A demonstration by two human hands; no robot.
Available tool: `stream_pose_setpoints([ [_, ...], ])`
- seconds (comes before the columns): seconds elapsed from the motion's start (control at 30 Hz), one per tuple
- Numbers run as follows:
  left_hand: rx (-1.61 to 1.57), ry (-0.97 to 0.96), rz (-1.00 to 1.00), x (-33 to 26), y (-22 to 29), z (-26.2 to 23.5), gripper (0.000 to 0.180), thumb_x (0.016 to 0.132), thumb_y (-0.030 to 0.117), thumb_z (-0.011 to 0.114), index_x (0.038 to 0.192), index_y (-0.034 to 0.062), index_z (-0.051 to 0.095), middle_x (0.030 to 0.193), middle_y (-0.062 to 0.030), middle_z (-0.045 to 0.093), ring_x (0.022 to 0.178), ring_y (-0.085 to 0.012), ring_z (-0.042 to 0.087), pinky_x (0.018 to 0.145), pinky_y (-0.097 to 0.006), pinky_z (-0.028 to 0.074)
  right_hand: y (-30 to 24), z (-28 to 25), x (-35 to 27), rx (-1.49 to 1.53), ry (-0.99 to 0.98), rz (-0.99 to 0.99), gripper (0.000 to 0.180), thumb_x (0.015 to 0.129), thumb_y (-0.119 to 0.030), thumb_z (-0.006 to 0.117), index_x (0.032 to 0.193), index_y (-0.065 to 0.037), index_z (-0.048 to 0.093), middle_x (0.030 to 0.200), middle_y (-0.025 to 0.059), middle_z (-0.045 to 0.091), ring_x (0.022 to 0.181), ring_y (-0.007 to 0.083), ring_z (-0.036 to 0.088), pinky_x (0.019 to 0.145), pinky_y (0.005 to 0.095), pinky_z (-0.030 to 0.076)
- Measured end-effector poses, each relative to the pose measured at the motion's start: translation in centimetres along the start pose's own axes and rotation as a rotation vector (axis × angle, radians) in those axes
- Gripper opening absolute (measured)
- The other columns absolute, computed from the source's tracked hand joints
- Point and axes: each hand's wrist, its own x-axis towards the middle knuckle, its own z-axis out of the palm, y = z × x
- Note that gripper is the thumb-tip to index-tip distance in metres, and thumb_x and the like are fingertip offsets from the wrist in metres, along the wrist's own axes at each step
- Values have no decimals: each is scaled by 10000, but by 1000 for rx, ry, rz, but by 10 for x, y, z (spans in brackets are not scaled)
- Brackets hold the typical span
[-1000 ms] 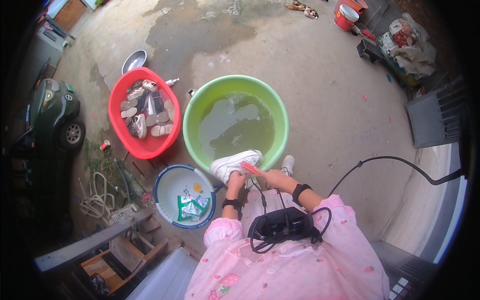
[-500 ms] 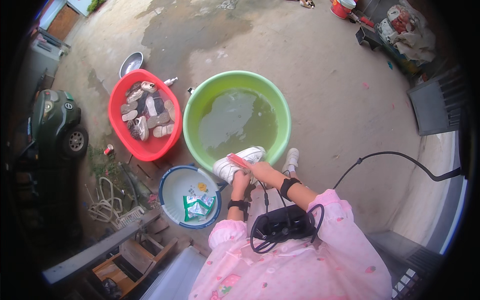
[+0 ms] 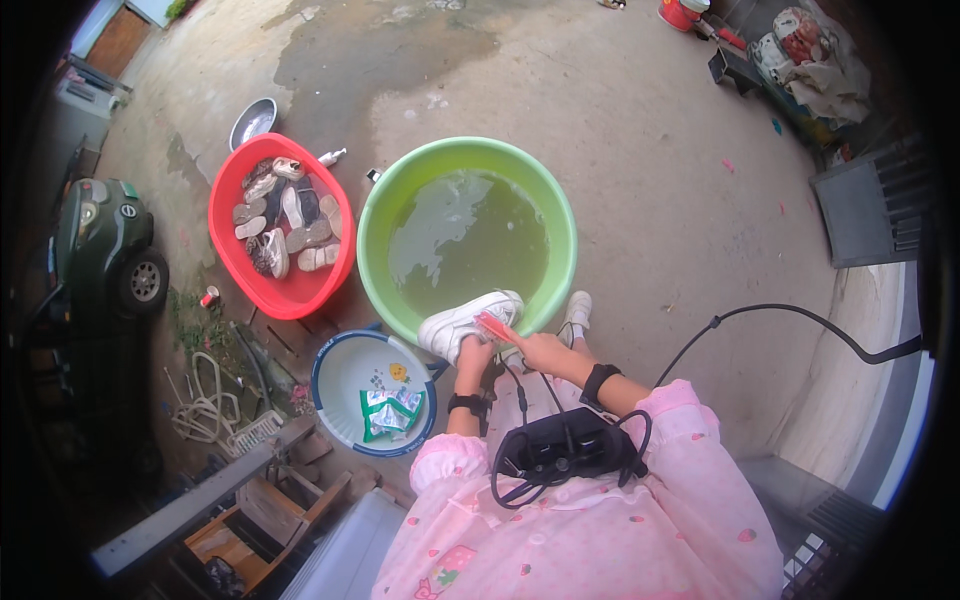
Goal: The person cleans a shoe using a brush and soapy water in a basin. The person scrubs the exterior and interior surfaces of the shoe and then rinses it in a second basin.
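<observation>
With the left hand (image 3: 472, 352) closed firmly on the white lace-up sneaker (image 3: 466, 322), it seems wise to scrub in short strokes with the red plastic brush (image 3: 495, 327), clasped in the right hand (image 3: 543, 352), over the water-filled round green plastic basin (image 3: 466, 240).

Left hand (image 3: 472, 356) grips white shoe (image 3: 468, 322) — right hand (image 3: 541, 350) holds red brush (image 3: 494, 325) on it

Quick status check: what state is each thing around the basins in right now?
White shoe: held by left hand at the green basin's near rim.
Red brush: gripped in right hand, laid on the shoe.
Green basin: holds murky water.
Red basin: full of shoes.
White basin: holds a green packet.
</observation>
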Motion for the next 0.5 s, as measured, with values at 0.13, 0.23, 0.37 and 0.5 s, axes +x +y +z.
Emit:
stream_pose_setpoints([
  [0.13,93,28,36,3,-6,5,297,620,204,511,657,-91,517,586,-178,530,553,-253,537,525,-331,409,9,-1,-2,-31,-28,24,682,652,-68,471,1242,-161,141,670,139,550,621,271,557,525,363,431],
  [0.23,83,52,36,6,-6,6,291,618,199,510,656,-89,518,583,-177,530,551,-252,539,528,-334,410,6,3,4,-25,-6,35,714,643,-78,499,1244,-168,124,684,139,550,640,274,556,534,365,429],
  [0.37,8,-9,-12,10,-5,2,279,616,191,508,647,-86,517,568,-172,523,533,-246,533,515,-333,406,8,3,6,67,86,-111,669,667,-127,497,1243,-151,156,628,161,533,563,311,539,489,392,423],
  [0.5,8,52,70,10,-12,5,262,605,187,519,616,-75,504,540,-159,510,497,-230,517,488,-331,395,19,5,4,67,20,-19,637,686,-127,464,1243,-183,161,618,164,529,556,306,540,489,394,423],
])
